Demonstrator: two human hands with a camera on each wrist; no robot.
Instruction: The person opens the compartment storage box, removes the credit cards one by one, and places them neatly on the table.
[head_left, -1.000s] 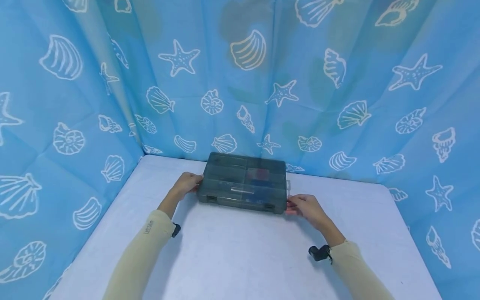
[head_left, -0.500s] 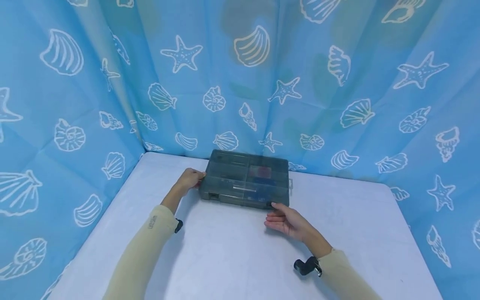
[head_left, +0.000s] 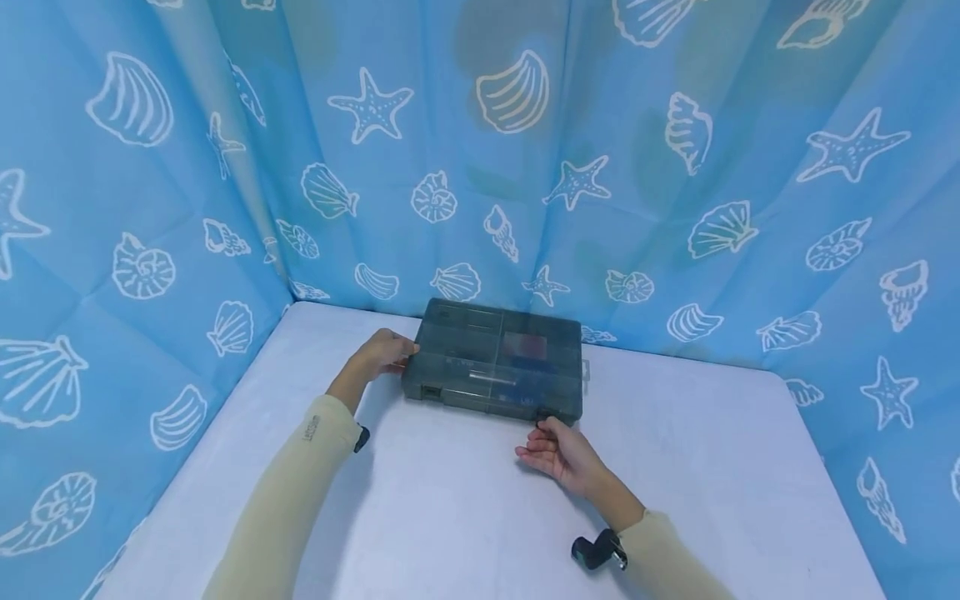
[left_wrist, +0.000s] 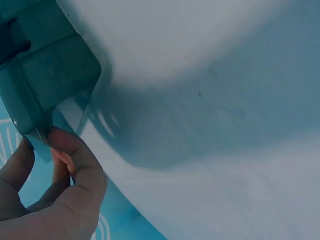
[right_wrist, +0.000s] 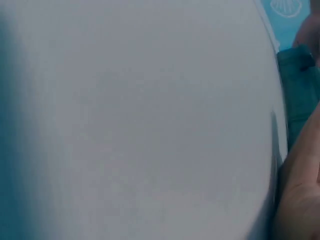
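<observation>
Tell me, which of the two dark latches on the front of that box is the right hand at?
The right-hand latch, near the organizer box's front right corner. The right hand's fingertips touch it, while the left latch sits untouched, nearer the left hand.

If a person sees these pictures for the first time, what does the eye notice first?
First, the dark translucent compartment box, lying flat near the far edge of the white table. The left hand holds its left end, and the right hand touches the latch at its near right corner. Behind hangs a blue seashell curtain.
</observation>
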